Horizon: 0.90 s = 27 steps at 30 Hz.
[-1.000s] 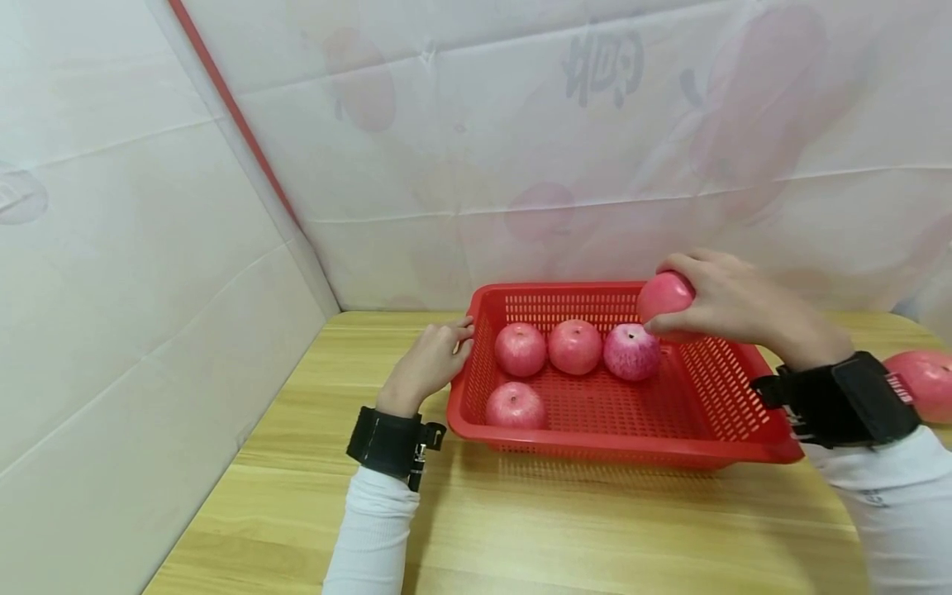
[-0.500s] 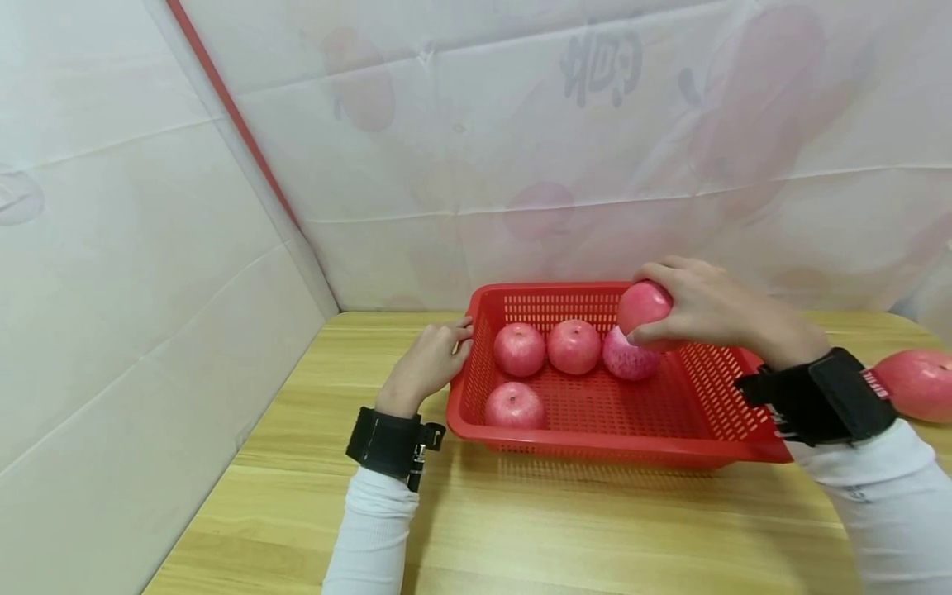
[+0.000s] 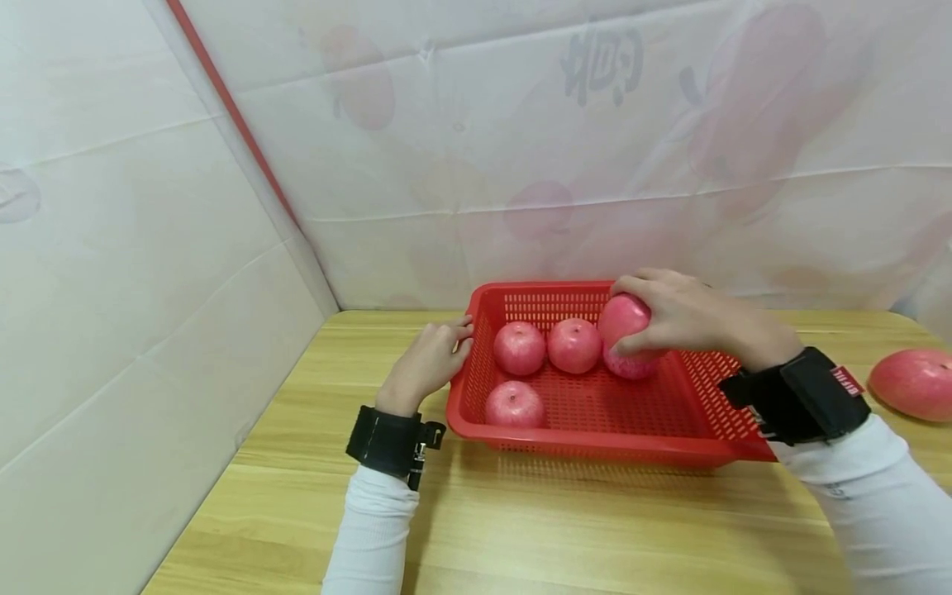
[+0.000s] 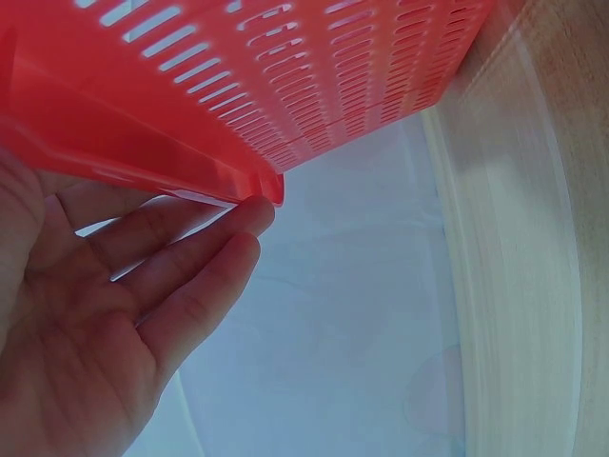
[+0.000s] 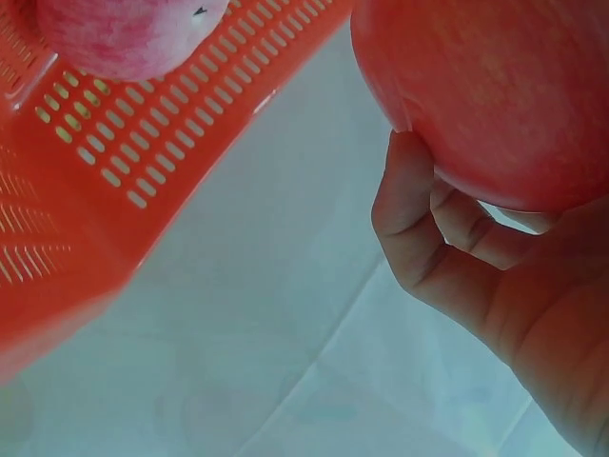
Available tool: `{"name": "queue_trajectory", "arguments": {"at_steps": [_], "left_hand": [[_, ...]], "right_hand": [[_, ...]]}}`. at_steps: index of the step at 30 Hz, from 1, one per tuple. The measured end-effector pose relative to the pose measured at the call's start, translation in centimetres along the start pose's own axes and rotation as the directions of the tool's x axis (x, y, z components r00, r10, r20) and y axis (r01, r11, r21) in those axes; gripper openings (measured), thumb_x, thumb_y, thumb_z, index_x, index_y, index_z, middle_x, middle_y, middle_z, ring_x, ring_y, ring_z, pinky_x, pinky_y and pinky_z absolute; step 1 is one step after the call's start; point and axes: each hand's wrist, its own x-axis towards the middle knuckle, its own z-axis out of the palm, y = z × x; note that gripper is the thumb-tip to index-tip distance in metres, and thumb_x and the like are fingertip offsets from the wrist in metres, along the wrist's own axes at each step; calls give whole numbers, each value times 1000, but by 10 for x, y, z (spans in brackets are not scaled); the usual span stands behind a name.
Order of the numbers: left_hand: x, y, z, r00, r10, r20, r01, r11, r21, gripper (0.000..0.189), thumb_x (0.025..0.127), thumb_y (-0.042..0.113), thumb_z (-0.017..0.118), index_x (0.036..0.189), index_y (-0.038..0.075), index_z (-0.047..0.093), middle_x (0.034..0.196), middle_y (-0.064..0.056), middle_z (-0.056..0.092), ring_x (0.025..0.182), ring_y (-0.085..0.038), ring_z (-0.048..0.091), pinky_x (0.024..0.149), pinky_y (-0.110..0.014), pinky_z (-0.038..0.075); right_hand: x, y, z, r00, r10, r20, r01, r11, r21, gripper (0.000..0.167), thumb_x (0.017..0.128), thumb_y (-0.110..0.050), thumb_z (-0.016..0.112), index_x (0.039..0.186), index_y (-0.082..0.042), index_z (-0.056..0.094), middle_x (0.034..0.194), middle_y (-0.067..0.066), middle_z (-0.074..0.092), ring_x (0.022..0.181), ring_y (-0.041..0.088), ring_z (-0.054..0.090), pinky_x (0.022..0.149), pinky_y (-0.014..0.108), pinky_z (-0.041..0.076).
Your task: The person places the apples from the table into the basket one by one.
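In the head view my right hand point(image 3: 673, 310) grips a red apple point(image 3: 623, 318) from above, over the back of a red plastic basket point(image 3: 595, 442). The held apple overlaps a mottled pink apple point(image 3: 630, 366) below it. In the right wrist view, curled fingers point(image 5: 404, 205) press the side of the held apple point(image 5: 495, 95). My left hand point(image 3: 426, 364) rests at the basket's left rim. The left wrist view has its fingers point(image 4: 205, 300) fairly straight, with fingertips right at the rim's corner.
Inside the basket, two apples sit along the back, a left one point(image 3: 520, 348) and a middle one point(image 3: 575, 345), with another point(image 3: 515, 405) at the front left. A large red fruit point(image 3: 915, 384) lies on the wooden table point(image 3: 595, 537) at right. Printed white sheeting point(image 3: 416, 165) stands behind.
My right hand has moved left and a little lower with the red apple, which now covers more of the mottled apple. The left hand has stayed at the rim.
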Motion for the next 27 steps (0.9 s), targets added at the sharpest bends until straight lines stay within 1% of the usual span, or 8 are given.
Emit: {"name": "queue_trajectory", "arguments": {"at_steps": [4,6,9,11,14,18,23,27], "left_hand": [[0,1,0,1000,-2,3,2,1000,0,31,101,3,57,129,-8,65,142,-23,55,46,-10,39,48,-21,36],[0,1,-1,1000,0,2,0,1000,-1,31,101,3,57,128,-8,65,142,-23,55,46,-10,40,48,-21,36],[0,1,-1,1000,3,-3,-3,1000,1,30,100,2,58,128,-9,66,142,-24,55,49,-11,46,48,-21,37],[-1,0,-1,1000,5,-7,-5,1000,4,30,100,3,59,127,-9,66,141,-24,55,52,-12,51,49,-21,38],[-1,0,-1,1000,5,-8,-5,1000,6,30,100,3,59,127,-9,66,141,-24,55,54,-13,54,49,-22,38],[-3,1,-2,1000,-7,0,7,1000,0,30,101,3,58,128,-8,65,142,-23,55,50,-12,47,48,-21,37],[-3,2,-3,1000,-16,3,16,1000,0,31,101,3,57,129,-8,65,142,-23,55,48,-10,41,48,-20,37],[-3,2,-3,1000,-10,-1,10,1000,5,30,101,3,57,128,-8,66,142,-23,55,50,-11,43,49,-21,37]], "right_hand": [[1,-2,3,1000,-16,14,16,1000,2,57,75,-41,82,120,-9,64,119,15,60,104,34,56,76,50,53],[1,-4,5,1000,-16,24,15,1000,6,58,75,-41,82,120,-9,64,115,13,60,102,32,56,75,48,53],[2,-7,7,999,-11,45,10,1000,19,57,74,-40,83,119,-10,64,108,8,59,96,27,56,72,44,53],[3,-9,9,998,-13,64,11,1000,25,60,74,-41,84,121,-8,64,107,7,58,96,27,56,71,43,54],[6,-11,12,995,-28,95,28,1000,8,69,73,-42,84,127,-4,62,114,13,58,101,32,56,76,48,54],[9,-15,16,990,-53,132,57,998,-24,79,72,-44,84,132,0,59,121,19,57,107,38,54,79,53,54],[11,-20,21,986,-72,152,77,997,-26,80,72,-43,84,134,1,58,126,24,56,109,41,53,77,53,55],[12,-25,27,982,-88,169,92,996,-19,79,73,-41,84,135,1,58,131,27,54,114,43,52,84,57,53]]}}
